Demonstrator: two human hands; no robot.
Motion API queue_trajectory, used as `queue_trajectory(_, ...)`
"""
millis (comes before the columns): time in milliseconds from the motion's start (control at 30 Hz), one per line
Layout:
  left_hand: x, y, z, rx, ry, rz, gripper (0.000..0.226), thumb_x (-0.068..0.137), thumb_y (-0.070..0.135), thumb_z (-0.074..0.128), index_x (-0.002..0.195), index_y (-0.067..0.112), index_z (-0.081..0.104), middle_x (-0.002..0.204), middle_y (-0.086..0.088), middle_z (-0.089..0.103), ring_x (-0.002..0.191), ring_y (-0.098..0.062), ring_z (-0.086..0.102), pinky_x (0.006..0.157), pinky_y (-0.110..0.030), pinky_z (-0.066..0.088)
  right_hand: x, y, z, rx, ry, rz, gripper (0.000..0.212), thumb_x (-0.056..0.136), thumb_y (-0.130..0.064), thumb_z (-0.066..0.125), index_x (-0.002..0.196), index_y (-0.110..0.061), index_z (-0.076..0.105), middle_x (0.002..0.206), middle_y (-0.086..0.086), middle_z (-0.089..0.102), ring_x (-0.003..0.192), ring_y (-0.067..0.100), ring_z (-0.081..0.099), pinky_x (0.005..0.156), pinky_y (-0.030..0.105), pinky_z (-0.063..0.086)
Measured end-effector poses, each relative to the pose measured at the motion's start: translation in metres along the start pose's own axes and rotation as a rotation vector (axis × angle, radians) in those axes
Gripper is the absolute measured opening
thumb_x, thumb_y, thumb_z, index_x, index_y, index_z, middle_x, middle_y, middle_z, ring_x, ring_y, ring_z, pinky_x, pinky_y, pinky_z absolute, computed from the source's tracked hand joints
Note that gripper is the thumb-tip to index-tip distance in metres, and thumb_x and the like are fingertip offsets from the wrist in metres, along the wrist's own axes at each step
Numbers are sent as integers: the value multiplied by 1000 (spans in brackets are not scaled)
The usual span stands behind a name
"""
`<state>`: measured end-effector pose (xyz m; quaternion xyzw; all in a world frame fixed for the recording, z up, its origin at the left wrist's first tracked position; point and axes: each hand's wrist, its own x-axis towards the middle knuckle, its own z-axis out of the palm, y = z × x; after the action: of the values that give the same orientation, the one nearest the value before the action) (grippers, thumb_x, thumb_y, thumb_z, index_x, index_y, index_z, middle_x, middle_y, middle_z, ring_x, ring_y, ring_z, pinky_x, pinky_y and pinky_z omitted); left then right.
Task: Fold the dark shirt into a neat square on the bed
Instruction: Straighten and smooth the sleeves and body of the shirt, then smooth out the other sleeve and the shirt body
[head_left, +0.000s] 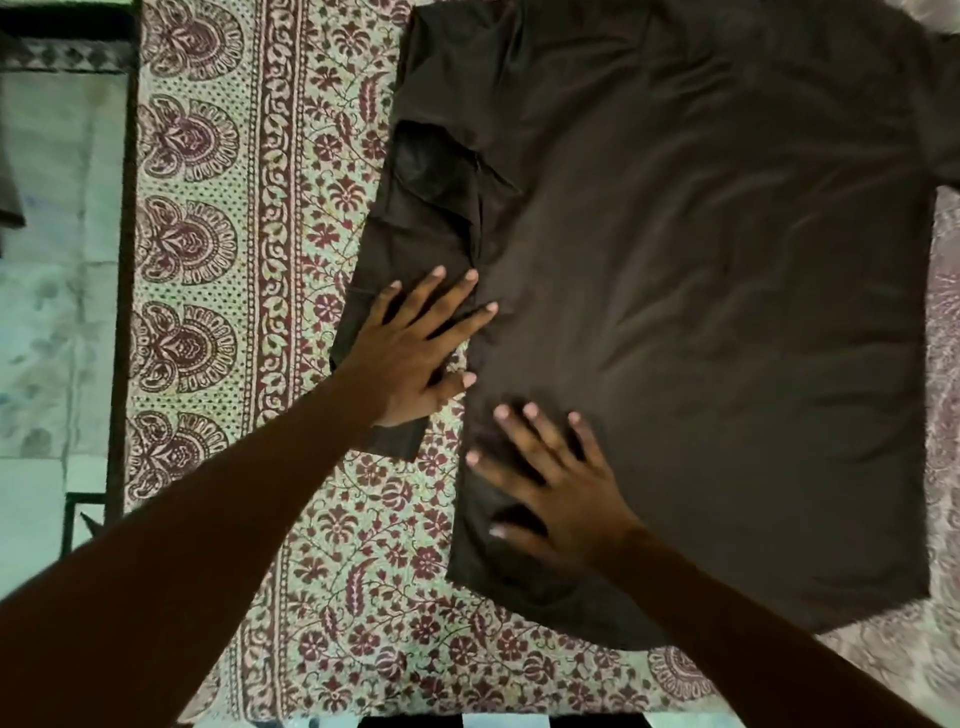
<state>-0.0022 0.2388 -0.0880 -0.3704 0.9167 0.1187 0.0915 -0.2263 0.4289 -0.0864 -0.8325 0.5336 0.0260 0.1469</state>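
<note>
Dark brown shirt (701, 312) lies flat on the printed bedspread (249, 208), w/ a sleeve folded at its left edge. Left hand (415, 343) presses that sleeve, fingers spread; right hand (561, 488), fingers apart, presses shirt's lower-left part.

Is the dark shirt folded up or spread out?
Spread out: the dark shirt lies wide and flat on the bedsheet, left hand and right hand pressing it.

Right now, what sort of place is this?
Probably a bedroom in a home. A dark shirt lies spread on a floral printed bedsheet, the left hand and right hand pressing it flat. A pale tiled floor shows past the bed's edge at left.
</note>
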Motion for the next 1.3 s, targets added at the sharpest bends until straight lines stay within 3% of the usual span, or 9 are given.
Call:
queue_trajectory(100,-2,-3,3,-7,10,-4,83,93,72,39,165,40,11,176,5,1,162,-26,4,124,-61,18,1,-3,-3,21,-32,163,80,94,-77,39,163,-41,21,174,10,6,159,44,1,118,72,16)
queue_trajectory(233,-3,-5,1,-44,11,7,86,91,74,41,165,41,10,176,6,0,163,-25,1,125,-61,15,-24,-23,20,-10,-100,-305,72,99,-72,39,162,-44,20,174,3,9,160,39,4,119,74,11)
queue_trajectory(333,-3,-5,-1,-69,-10,17,85,92,73,39,165,42,8,176,6,-2,163,-24,-1,125,-61,13,-26,-21,12,15,-109,-385,64,103,-68,37,161,-47,21,174,5,9,160,35,5,120,70,16)
queue_trajectory(600,-8,-4,-5,-121,67,-8,75,99,61,41,165,35,17,175,6,9,161,-25,12,123,-58,22,82,55,-42,64,195,565,71,101,-68,37,164,-42,16,174,7,-6,160,35,-8,127,61,8)
queue_trajectory(867,29,-27,-29,-277,274,-460,65,101,42,54,158,18,34,165,-6,32,147,-36,32,111,-61,36,114,22,-22,60,96,157,85,100,-66,41,165,-15,19,174,10,7,161,32,2,123,61,20)
queue_trajectory(967,42,-33,-32,-535,310,-815,77,87,39,77,148,9,40,149,-18,43,135,-44,41,108,-62,41,132,35,-30,148,208,325,78,104,-58,40,166,-16,17,174,9,4,161,28,1,129,54,13)
queue_trajectory(1067,45,-40,-25,-700,239,-848,58,87,38,77,131,5,58,126,-19,64,116,-43,62,95,-56,55,166,52,-47,231,417,510,58,106,-41,44,152,-5,48,168,17,27,157,36,22,126,50,27)
queue_trajectory(1167,33,-50,-35,-806,370,-873,35,100,29,65,118,0,62,110,-24,69,102,-42,66,86,-49,54,204,51,-68,399,547,500,32,102,-22,53,124,-4,67,137,13,61,121,29,62,99,43,55)
queue_trajectory(1300,10,-103,-62,-860,505,-1100,34,101,31,66,108,-2,65,92,-13,61,90,-30,60,72,-34,35,258,22,-94,636,375,542,30,98,-28,63,120,-8,66,106,14,71,96,32,69,78,33,54)
